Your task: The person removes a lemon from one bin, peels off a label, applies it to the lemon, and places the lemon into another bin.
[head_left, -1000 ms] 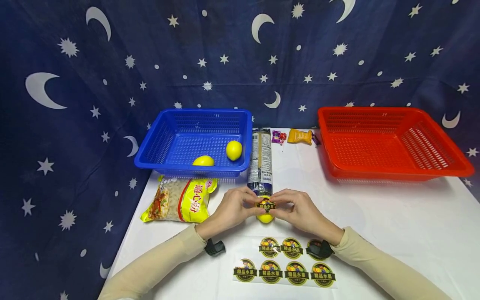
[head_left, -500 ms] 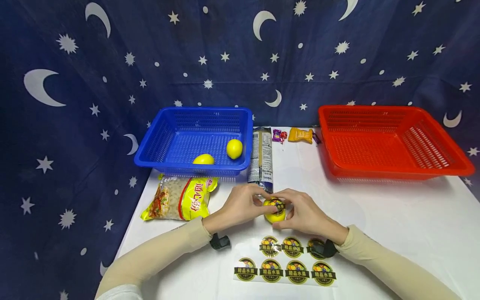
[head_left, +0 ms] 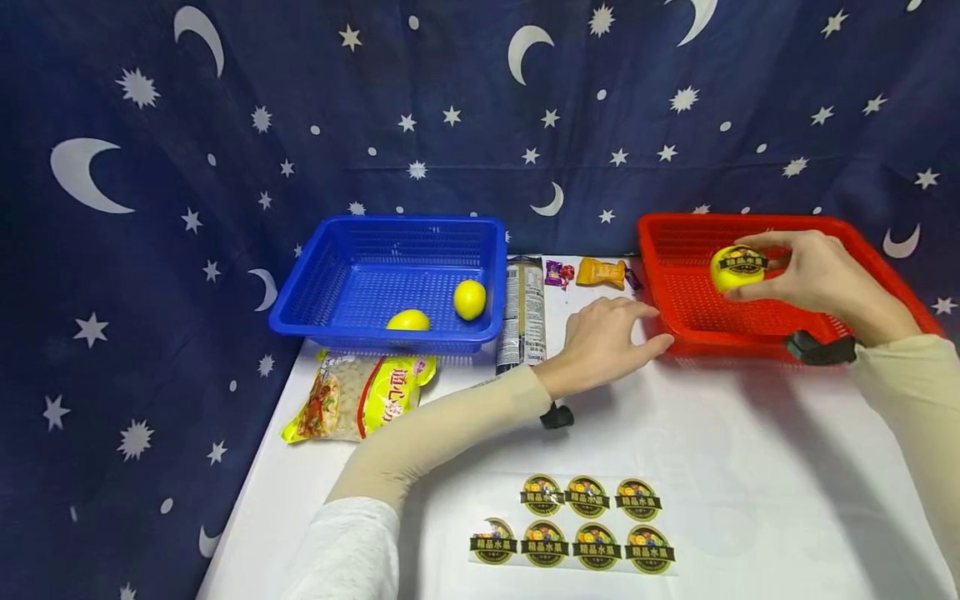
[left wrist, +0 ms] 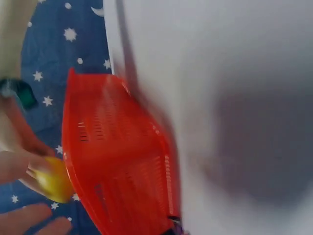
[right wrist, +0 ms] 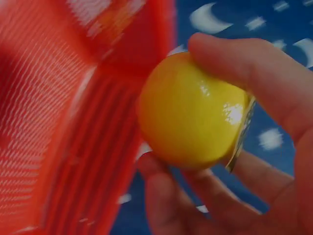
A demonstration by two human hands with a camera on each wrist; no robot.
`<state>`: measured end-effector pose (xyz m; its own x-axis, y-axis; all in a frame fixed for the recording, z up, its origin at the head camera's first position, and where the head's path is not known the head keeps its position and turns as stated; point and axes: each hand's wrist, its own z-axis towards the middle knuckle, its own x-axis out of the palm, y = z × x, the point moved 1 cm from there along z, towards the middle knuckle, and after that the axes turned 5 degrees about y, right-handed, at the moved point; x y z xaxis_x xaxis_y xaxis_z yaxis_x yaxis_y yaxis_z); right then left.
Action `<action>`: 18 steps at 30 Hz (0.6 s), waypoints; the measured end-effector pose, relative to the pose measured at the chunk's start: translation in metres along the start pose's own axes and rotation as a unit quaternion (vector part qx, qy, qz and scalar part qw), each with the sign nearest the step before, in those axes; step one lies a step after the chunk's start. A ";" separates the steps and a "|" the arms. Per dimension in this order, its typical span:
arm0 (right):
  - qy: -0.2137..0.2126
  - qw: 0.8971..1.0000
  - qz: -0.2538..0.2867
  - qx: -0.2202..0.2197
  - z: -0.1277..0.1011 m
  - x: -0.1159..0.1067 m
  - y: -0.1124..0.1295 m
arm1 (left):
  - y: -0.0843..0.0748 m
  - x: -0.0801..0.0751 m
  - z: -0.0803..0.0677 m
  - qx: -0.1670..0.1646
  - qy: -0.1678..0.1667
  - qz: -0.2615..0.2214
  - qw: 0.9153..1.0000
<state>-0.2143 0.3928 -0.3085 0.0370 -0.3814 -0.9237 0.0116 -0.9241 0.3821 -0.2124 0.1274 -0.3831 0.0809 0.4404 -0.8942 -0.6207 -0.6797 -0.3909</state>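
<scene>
**Lemon [head_left: 726,281] over the red basket [head_left: 693,293], in your right hand [head_left: 821,271]**

Head view: at 3 o'clock, your right thumb and fingers pinch the lemon, bright yellow, with a dark label [head_left: 742,260] across its upper side. Your left hand [head_left: 606,337], nearer 4 o'clock, holds nothing, its thumb spread from loosely bent fingers.

Left wrist view: the lemon is a yellow blur at 8 o'clock.

Right wrist view: it looks smooth and glossy, the label's edge jutting out at its 4 o'clock.
</scene>
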 end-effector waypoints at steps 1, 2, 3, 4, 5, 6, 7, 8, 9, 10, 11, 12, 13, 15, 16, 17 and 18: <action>0.011 1.000 -0.003 0.008 0.013 -0.001 -0.008 | -0.004 0.004 0.006 -0.008 0.008 0.015 1.000; 0.020 1.000 -0.008 0.009 0.025 0.000 -0.015 | -0.008 0.009 0.012 -0.016 0.016 0.029 0.999; 0.034 0.999 -0.011 0.007 0.038 0.002 -0.021 | -0.011 0.012 0.016 -0.023 0.020 0.043 0.999; 0.048 0.999 -0.014 0.004 0.050 0.005 -0.026 | -0.014 0.016 0.020 -0.026 0.020 0.055 0.998; 0.060 0.998 -0.019 0.000 0.061 0.010 -0.031 | -0.015 0.019 0.023 -0.030 0.021 0.068 0.997; 0.070 0.997 -0.023 -0.007 0.071 0.015 -0.034 | -0.016 0.023 0.025 -0.033 0.021 0.081 0.996; 0.082 0.996 -0.023 -0.013 0.079 0.021 -0.036 | -0.016 0.026 0.027 -0.036 0.021 0.090 0.995; 0.089 0.996 -0.022 -0.021 0.086 0.028 -0.039 | -0.016 0.028 0.028 -0.036 0.020 0.098 0.994; 0.096 0.995 -0.020 -0.024 0.092 0.034 -0.041 | -0.015 0.031 0.029 -0.035 0.018 0.105 0.994; 0.102 0.994 -0.018 -0.026 0.097 0.040 -0.043 | -0.015 0.033 0.030 -0.033 0.017 0.108 0.993; 0.106 0.994 -0.016 -0.026 0.100 0.045 -0.045 | -0.015 0.035 0.031 -0.033 0.017 0.111 0.993; 0.113 0.993 -0.014 -0.023 0.102 0.049 -0.048 | -0.015 0.036 0.031 -0.031 0.015 0.110 0.993; 0.120 0.993 -0.011 -0.018 0.104 0.053 -0.050 | -0.016 0.037 0.032 -0.029 0.013 0.109 0.994; 0.133 0.991 -0.011 -0.006 0.106 0.058 -0.055 | -0.017 0.037 0.034 -0.023 0.010 0.109 0.994; 0.139 0.990 -0.009 0.000 0.107 0.059 -0.057 | -0.018 0.036 0.035 -0.021 0.009 0.108 0.994; 0.143 0.990 -0.008 0.005 0.107 0.060 -0.059 | -0.018 0.036 0.036 -0.019 0.007 0.107 0.994; 0.148 0.989 -0.006 0.008 0.107 0.061 -0.060 | -0.019 0.037 0.036 -0.018 0.007 0.107 0.994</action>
<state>-0.3201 0.4225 -0.3912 0.3272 -0.3495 -0.8779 -0.0023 -0.9294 0.3691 -0.2263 0.1775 -0.4006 -0.0397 0.2752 -0.9606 -0.5963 -0.7779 -0.1982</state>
